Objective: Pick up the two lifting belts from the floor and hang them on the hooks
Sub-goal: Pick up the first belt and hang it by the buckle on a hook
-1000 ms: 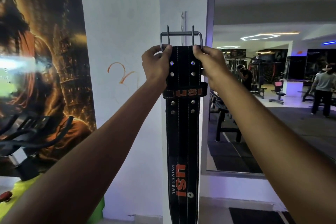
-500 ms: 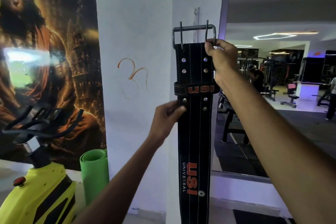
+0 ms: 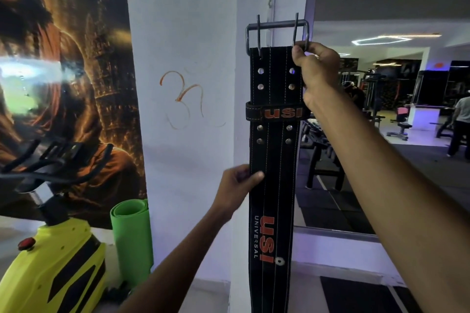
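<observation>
A black lifting belt (image 3: 276,150) with orange USI lettering hangs straight down in front of the white pillar (image 3: 190,33). Its steel buckle (image 3: 277,26) is at the top, just below a small wall hook (image 3: 271,4). My right hand (image 3: 315,68) grips the belt's top right corner at the buckle. My left hand (image 3: 237,185) pinches the belt's left edge lower down, thumb on the front. The belt's lower end runs out of view. Only one belt is visible.
A yellow exercise bike (image 3: 50,262) and a rolled green mat (image 3: 132,239) stand at the lower left, beneath a large wall poster (image 3: 63,71). A mirror (image 3: 394,109) on the right reflects gym machines and a person.
My left hand let go of the buckle end and dropped to the belt's left edge below the keeper loop. My right hand stays at the top corner, and the view shifted left.
</observation>
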`<action>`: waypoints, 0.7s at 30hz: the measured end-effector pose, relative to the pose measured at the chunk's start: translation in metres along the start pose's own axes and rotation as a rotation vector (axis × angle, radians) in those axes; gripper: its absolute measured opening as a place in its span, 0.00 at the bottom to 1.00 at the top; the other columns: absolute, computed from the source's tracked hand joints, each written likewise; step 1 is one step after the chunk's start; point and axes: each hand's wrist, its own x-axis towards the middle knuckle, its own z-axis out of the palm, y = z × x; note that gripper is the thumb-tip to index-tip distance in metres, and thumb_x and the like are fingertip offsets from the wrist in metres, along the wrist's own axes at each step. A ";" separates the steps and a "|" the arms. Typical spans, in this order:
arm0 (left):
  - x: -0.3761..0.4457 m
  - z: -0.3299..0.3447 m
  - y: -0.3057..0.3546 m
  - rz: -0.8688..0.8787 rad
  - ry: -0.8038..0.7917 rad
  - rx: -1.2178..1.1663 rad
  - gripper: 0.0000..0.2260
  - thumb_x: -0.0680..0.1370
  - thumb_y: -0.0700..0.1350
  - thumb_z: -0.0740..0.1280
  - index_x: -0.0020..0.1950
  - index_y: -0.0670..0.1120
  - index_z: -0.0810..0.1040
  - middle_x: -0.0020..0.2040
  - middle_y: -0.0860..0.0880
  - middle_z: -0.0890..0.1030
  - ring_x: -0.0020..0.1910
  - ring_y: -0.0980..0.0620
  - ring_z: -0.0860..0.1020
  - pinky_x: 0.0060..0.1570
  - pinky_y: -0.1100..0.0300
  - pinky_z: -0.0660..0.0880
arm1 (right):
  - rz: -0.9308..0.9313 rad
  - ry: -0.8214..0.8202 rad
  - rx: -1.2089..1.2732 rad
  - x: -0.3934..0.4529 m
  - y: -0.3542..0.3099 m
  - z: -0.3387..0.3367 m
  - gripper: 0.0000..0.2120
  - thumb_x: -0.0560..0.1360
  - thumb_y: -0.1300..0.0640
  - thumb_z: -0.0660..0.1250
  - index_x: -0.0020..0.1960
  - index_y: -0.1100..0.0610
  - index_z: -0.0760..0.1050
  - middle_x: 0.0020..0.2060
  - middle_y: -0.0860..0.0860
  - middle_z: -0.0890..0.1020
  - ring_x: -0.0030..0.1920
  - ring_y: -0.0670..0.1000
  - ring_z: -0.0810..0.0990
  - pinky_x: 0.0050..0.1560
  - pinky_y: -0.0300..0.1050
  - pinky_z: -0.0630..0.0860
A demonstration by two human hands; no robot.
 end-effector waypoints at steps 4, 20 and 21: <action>0.014 -0.001 0.015 0.041 -0.017 0.011 0.09 0.79 0.33 0.68 0.56 0.42 0.83 0.46 0.54 0.88 0.47 0.57 0.86 0.47 0.66 0.80 | -0.011 0.010 -0.004 -0.004 -0.007 0.001 0.06 0.77 0.62 0.68 0.52 0.57 0.81 0.37 0.46 0.78 0.29 0.45 0.75 0.25 0.41 0.74; 0.020 -0.019 0.021 -0.046 0.007 0.188 0.08 0.84 0.48 0.61 0.57 0.48 0.79 0.51 0.48 0.85 0.45 0.50 0.84 0.48 0.59 0.82 | -0.049 0.009 -0.037 -0.018 0.000 -0.014 0.09 0.78 0.64 0.67 0.57 0.63 0.79 0.33 0.46 0.76 0.20 0.32 0.73 0.21 0.28 0.69; 0.029 -0.018 0.037 0.001 0.064 0.158 0.10 0.84 0.49 0.61 0.58 0.47 0.79 0.53 0.47 0.84 0.47 0.51 0.85 0.50 0.59 0.82 | -0.051 0.005 -0.035 -0.019 0.000 -0.015 0.09 0.78 0.64 0.66 0.57 0.63 0.79 0.33 0.46 0.75 0.20 0.32 0.73 0.21 0.26 0.68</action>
